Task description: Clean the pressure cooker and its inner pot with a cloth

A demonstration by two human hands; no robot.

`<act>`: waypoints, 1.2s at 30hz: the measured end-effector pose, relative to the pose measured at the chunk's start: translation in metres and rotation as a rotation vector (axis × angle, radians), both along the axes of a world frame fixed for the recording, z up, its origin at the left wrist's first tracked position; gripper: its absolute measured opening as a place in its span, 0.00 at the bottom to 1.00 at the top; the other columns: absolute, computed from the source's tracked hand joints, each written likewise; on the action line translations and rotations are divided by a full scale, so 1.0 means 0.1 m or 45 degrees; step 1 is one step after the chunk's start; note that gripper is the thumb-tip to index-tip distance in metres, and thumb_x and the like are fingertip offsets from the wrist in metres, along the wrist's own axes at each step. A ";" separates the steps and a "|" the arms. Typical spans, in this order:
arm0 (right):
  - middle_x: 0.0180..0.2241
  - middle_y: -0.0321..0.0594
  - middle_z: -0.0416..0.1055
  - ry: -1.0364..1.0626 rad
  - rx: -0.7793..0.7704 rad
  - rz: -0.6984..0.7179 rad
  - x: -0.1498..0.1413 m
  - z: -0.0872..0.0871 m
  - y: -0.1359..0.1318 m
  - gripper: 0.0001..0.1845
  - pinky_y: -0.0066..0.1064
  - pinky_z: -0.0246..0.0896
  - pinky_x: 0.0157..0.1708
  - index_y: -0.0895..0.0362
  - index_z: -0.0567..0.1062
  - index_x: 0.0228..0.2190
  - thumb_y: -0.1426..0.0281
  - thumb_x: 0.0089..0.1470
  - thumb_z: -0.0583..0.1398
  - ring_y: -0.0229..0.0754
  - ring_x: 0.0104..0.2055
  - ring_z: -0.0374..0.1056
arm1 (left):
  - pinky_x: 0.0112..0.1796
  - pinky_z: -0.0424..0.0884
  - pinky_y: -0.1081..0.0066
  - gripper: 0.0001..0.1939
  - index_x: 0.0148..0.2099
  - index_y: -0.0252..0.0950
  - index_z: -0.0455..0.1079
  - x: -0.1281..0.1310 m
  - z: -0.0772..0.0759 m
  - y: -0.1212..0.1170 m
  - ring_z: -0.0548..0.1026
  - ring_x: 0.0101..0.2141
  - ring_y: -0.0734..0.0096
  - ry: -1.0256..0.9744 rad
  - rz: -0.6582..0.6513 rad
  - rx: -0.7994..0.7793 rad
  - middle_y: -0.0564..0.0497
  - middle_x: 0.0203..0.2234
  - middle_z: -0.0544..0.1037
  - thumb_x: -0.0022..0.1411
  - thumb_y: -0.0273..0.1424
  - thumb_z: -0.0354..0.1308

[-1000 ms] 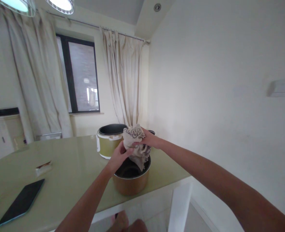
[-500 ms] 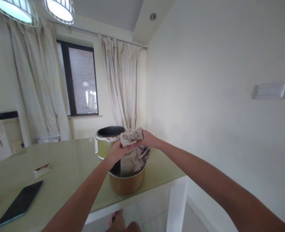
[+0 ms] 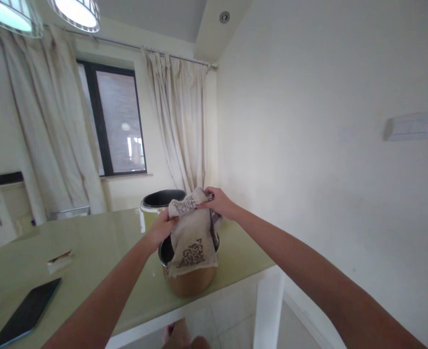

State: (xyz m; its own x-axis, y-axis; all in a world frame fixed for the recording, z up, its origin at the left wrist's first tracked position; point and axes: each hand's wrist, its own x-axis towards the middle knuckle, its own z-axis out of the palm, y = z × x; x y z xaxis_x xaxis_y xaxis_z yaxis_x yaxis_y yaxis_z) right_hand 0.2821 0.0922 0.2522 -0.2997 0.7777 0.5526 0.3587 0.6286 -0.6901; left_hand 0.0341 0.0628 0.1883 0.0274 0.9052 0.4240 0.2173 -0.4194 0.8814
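Observation:
Both hands grip a beige towel (image 3: pixel 194 232) with a dark printed pattern. My left hand (image 3: pixel 162 227) pinches its upper left edge, and my right hand (image 3: pixel 219 202) is closed on the upper right. The towel's lower part drapes over the front rim of a copper-coloured inner pot (image 3: pixel 192 283), covering much of its mouth. Behind it stands a green and white rice cooker body (image 3: pixel 148 218) with a dark open top, partly hidden by the towel and my left hand.
The pot stands near the front edge of a pale green glass table (image 3: pixel 101 252) with a white leg (image 3: pixel 268 310). On the left lie a dark tablet (image 3: pixel 26 312) and a small white packet (image 3: pixel 60 261). A white wall (image 3: pixel 326 145) rises on the right.
The bunched towel has opened out. Its lower end now hangs over the pot's front rim. My hands have moved further apart, the left one leftward. The view has shifted slightly.

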 end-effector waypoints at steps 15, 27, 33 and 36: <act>0.40 0.34 0.76 -0.330 0.505 0.050 -0.32 1.08 0.11 0.24 0.32 0.60 0.45 0.56 0.76 0.45 0.65 0.46 0.72 0.43 0.43 0.70 | 0.36 0.71 0.69 0.19 0.41 0.37 0.75 -0.06 1.08 0.15 0.76 0.36 0.62 0.216 0.354 0.425 0.51 0.33 0.81 0.49 0.42 0.67; 0.37 0.43 0.83 -1.020 0.016 -0.308 0.16 0.34 0.14 0.12 0.32 0.66 0.43 0.56 0.85 0.35 0.74 0.44 0.72 0.51 0.44 0.77 | 0.32 0.65 0.70 0.07 0.31 0.40 0.67 -0.08 0.40 -0.08 0.70 0.29 0.68 0.268 0.059 0.138 0.57 0.24 0.70 0.49 0.35 0.57; 0.41 0.60 0.81 -0.977 0.005 -0.554 0.19 0.44 0.12 0.17 0.36 0.69 0.42 0.63 0.83 0.34 0.67 0.43 0.75 0.59 0.46 0.78 | 0.33 0.65 0.68 0.11 0.32 0.37 0.75 0.08 0.64 -0.24 0.73 0.32 0.63 0.435 -0.165 -0.039 0.53 0.26 0.76 0.46 0.35 0.56; 0.35 0.52 0.81 -0.911 -0.005 -0.509 0.12 0.52 0.05 0.19 0.32 0.67 0.37 0.61 0.81 0.29 0.56 0.51 0.73 0.53 0.41 0.77 | 0.34 0.65 0.69 0.12 0.33 0.36 0.76 0.16 0.67 -0.30 0.73 0.33 0.63 0.380 -0.162 -0.048 0.53 0.27 0.76 0.48 0.37 0.59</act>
State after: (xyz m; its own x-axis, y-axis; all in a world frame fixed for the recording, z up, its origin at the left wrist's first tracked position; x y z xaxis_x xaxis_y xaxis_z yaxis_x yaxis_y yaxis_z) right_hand 0.2941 0.0968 0.3042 -0.2780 0.9022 0.3298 0.9096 0.3576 -0.2117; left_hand 0.0498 0.0327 0.2556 0.2594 0.9014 0.3466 0.4162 -0.4282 0.8022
